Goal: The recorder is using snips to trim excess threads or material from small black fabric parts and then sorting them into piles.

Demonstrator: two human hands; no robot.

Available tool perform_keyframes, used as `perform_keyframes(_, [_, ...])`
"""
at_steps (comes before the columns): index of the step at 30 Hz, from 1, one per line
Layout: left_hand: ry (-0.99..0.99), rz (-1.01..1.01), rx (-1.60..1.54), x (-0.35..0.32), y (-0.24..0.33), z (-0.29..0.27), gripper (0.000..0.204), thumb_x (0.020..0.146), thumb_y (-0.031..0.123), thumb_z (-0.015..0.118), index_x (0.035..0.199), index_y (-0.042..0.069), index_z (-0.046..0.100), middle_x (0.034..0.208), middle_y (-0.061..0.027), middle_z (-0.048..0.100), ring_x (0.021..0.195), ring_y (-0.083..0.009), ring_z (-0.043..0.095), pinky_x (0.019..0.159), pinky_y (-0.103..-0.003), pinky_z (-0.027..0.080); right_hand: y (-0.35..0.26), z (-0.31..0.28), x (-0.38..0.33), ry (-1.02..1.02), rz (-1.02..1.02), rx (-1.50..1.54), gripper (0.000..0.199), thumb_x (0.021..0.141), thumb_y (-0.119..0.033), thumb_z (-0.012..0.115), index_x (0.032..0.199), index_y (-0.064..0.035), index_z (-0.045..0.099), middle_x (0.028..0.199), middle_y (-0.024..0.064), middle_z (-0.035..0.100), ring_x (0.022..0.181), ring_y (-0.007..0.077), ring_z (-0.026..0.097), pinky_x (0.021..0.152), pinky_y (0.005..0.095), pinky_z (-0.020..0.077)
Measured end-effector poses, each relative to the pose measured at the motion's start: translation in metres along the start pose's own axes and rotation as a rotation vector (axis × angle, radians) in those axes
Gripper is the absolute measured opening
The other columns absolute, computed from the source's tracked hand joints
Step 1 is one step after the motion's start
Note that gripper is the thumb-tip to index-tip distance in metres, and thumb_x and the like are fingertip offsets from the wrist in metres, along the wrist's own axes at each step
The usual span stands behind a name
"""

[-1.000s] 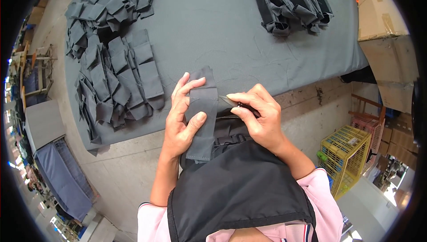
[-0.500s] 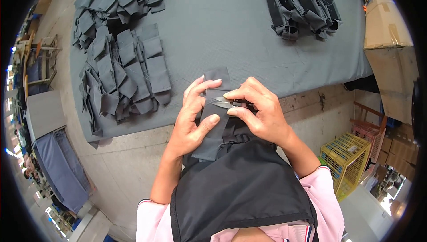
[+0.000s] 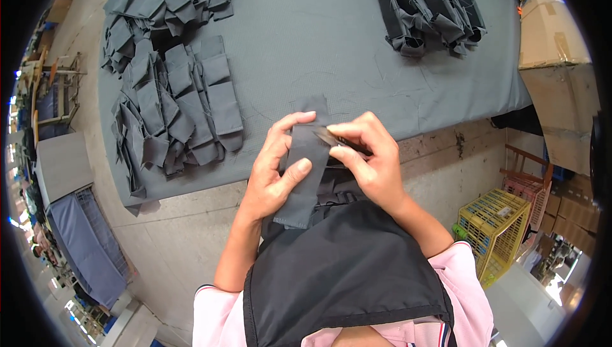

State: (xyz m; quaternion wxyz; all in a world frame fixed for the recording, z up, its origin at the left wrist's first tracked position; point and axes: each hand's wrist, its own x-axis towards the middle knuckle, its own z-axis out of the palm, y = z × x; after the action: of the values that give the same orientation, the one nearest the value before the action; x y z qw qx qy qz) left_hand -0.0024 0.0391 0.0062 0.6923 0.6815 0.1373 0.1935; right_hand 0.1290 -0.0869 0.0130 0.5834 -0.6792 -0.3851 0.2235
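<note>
My left hand (image 3: 273,167) is closed around a folded dark grey fabric strip (image 3: 302,184), thumb on top and fingers along its left edge. The strip hangs from the table's near edge down toward my black apron. In my right hand (image 3: 370,162) is a pair of thread snips (image 3: 344,141), pinched between thumb and fingers. Their blades, smeared by motion, lie at the strip's right edge. Left of my hands, several grey fabric strips (image 3: 217,85) lie in overlapping rows on the grey-covered table (image 3: 306,41).
A bundle of dark strips (image 3: 424,12) lies at the far right of the table. Cardboard boxes (image 3: 553,28) stand beyond the right edge. A yellow plastic crate (image 3: 494,219) sits on the floor at right. Loose threads are scattered over the table cover.
The snips have shifted from over the middle of the strip to its right edge, and their blades are now blurred. My left hand keeps its hold on the strip.
</note>
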Motion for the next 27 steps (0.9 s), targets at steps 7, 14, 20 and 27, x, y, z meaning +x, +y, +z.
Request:
perform_keyframes(7, [0.372,-0.179,-0.118,0.028,-0.009,0.008,0.035,0.092,0.013,0.052,0.061,0.002,0.041,0.113,-0.0124,0.060,0.081,-0.0076,0.047,0.063,-0.021,0.033,-0.011,0.007,-0.003,-0.064,0.219,0.151,0.021,0.079,-0.001,0.066,0.098,-0.0032,0.057,0.074,-0.0006,0.043,0.062,0.0070,0.038,0.055,0.0203,0.0341])
perform_keyframes(14, [0.369,-0.065,-0.012,0.028,-0.024,0.020,0.028,0.090,0.013,0.057,0.068,0.000,0.043,0.139,-0.0175,0.038,0.120,-0.0182,0.042,0.089,-0.030,0.040,-0.001,0.015,-0.002,0.055,0.240,0.160,0.019,0.085,-0.002,0.061,0.101,-0.0022,0.049,0.080,0.0041,0.057,0.071,0.0061,0.054,0.065,0.0226,0.0444])
perform_keyframes(20, [0.175,-0.498,-0.426,-0.002,-0.022,0.034,0.062,0.081,0.012,0.061,0.137,0.001,0.036,0.148,-0.0113,0.016,0.136,-0.0234,0.022,0.107,-0.037,0.027,0.009,0.016,0.017,0.109,0.244,0.269,0.016,0.088,-0.003,0.057,0.101,-0.0009,0.049,0.080,0.0034,0.058,0.064,0.0049,0.054,0.060,0.0205,0.0437])
perform_keyframes(27, [-0.009,0.192,0.550,0.004,0.001,0.023,0.066,0.072,0.019,0.072,0.129,0.000,0.044,0.146,-0.0165,0.021,0.131,-0.0306,0.032,0.105,-0.041,0.029,0.017,0.000,0.034,0.001,0.597,0.788,0.025,0.088,-0.008,0.056,0.111,0.0003,0.052,0.071,-0.0026,0.048,0.045,0.0014,0.037,0.040,0.0157,0.0297])
